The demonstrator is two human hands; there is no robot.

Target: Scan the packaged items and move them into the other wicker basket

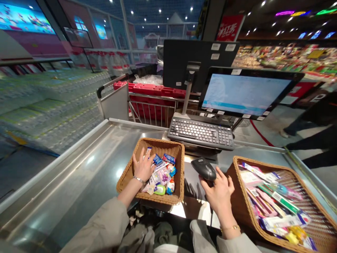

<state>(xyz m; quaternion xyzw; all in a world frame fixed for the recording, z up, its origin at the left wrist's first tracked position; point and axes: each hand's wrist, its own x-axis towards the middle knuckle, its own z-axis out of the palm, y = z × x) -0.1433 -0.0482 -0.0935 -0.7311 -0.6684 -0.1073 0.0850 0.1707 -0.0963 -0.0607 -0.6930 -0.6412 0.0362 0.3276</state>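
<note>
**Supermarket checkout lane**
A brushed-steel counter (79, 168), black cash-register touchscreen (244, 93) and black keyboard (201, 133) sit before brightly stocked shelves (286, 58).

A long steel counter (79, 165) is seen at the front, and a computer screen (246, 93) is held up on a stand behind it. Packs of bottled water (52, 105) are piled up on the left. Shelves of food (286, 58) are seen far off on the right, and small lights (159, 10) are set in the dark ceiling.
</note>
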